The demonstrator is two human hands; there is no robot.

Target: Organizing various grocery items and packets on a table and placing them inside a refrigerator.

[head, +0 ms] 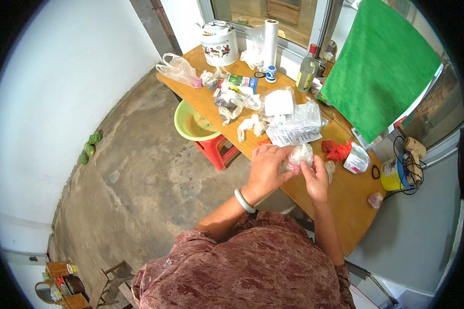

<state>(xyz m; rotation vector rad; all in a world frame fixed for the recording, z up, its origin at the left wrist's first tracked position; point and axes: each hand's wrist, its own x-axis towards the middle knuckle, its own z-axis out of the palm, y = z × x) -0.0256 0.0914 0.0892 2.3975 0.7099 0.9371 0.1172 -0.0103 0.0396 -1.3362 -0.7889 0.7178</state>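
Between my two hands is a small bundle of clear plastic (301, 154), whitish on top and pinkish-red lower down, held up over the near edge of the wooden table (332, 208). My left hand (270, 164), below a white bangle (244, 201), has its fingers on the bundle's left side. My right hand (316, 179) pinches it from the right. Beyond the hands lie a printed sheet under clear plastic packaging (301, 121) and a knotted whitish plastic bag (251, 126). A crumpled red plastic bag (335, 150) and a white printed packet (357, 158) lie to the right.
A white kettle (219, 44), a plastic roll (271, 44) and a glass bottle (306, 71) stand along the back. A green cloth (382, 69) hangs at the right, above a yellow bucket (393, 174) with cables. A green basin (193, 133) rests on a red stool (218, 154) beside the table.
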